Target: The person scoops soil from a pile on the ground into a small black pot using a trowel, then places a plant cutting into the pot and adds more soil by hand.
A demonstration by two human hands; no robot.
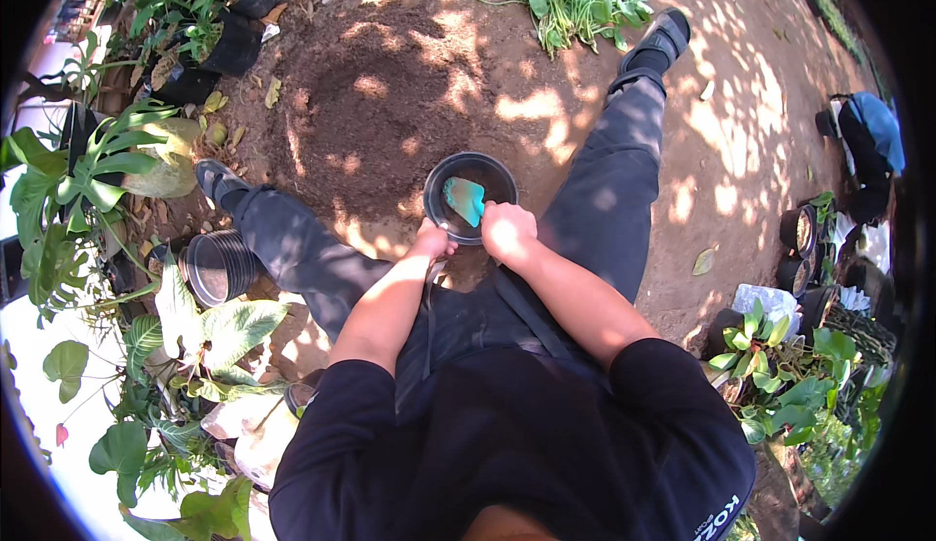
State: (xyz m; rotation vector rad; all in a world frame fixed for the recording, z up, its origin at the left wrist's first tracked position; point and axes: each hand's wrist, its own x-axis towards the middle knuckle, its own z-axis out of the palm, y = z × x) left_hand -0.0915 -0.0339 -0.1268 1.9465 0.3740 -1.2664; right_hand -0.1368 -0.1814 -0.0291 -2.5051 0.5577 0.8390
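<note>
Between my spread legs is a round black plastic plant pot (504,174), its mouth facing up toward me. My left hand (433,240) grips the near left part of its rim. In my right hand (510,230) is the handle of a turquoise garden trowel (466,199). The trowel's blade is over the mouth of the pot, with some dark soil on it. How deep the soil lies inside the pot is hard to tell. Just beyond the pot spreads a wide patch of loose dark soil (358,117).
A heap of uprooted leafy plants (567,0) lies ahead near my right foot. Nested black pots (219,267) rest on their side by my left leg. Potted plants (797,387) stand at right, and black planting bags (234,44) line the upper left beside a large rounded stone (164,161).
</note>
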